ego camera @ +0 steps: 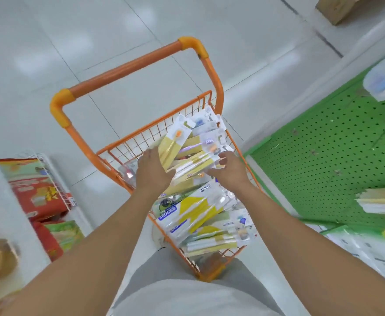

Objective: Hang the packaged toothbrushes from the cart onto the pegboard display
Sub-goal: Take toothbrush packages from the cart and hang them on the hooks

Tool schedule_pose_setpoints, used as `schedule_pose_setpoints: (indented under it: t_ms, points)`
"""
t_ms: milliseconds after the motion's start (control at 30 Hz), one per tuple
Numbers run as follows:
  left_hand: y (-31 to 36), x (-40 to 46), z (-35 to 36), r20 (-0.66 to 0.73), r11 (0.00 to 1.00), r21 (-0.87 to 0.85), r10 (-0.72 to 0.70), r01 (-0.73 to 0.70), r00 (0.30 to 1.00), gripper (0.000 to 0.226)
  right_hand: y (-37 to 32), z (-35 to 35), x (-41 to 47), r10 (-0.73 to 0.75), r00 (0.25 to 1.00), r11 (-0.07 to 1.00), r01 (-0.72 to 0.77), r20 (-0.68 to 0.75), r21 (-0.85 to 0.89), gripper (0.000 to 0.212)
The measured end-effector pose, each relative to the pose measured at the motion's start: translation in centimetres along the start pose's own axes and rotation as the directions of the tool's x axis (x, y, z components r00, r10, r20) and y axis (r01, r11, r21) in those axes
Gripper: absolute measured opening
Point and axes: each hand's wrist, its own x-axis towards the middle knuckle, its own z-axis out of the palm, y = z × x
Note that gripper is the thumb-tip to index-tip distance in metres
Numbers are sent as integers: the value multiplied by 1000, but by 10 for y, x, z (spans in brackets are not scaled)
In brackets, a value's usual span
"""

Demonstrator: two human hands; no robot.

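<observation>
Head view: both hands reach into the orange wire cart [212, 273], which is piled with packaged toothbrushes [193, 210]. Left hand [151, 172] grips a fanned bundle of yellow-backed packs [173, 147], fingers wrapped under it. Right hand [229, 171] pinches the near edge of the packs on top of the pile. The packs appear light, flat and semi-rigid, with glossy film fronts likely to slide against one another. Recommended hold: pinch across the card body, leaving the header end free for the hooks. The green pegboard [323, 144] stands to the right, some packs [383, 200] already hung.
</observation>
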Motion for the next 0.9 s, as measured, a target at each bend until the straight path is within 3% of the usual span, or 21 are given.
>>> schedule_pose_setpoints:
  t_ms: [100,200,300,367,433,500,567,733,900]
  points:
    - [-3,9,4,70,999,18,-50,49,996,84,-4,7,16,99,994,995,-99,-37,-5,73]
    - [-1,12,9,69,996,66,-60,56,996,89,2,3,20,108,989,963,-79,99,-258,53]
    - [1,8,13,26,998,-2,-63,63,998,94,24,2,18,126,964,920,-25,232,-392,76]
    - [2,3,17,-35,999,22,-26,27,999,94,37,-1,16,84,971,938,0,226,-347,77]
    - [4,-3,21,-105,990,93,111,-102,988,88,46,-8,15,31,973,961,35,231,-275,64]
    - [7,-5,25,-20,959,193,218,-210,976,80,49,-17,14,1,959,968,70,284,-240,57]
    - [11,-4,31,108,928,293,206,-229,973,78,51,-22,12,-19,944,961,108,330,-254,52]
    - [35,2,35,111,885,435,130,-166,985,61,50,-21,16,19,968,995,8,249,-104,24]
    - [39,5,37,227,827,531,71,-184,971,55,39,-7,27,132,983,990,-137,129,37,35]
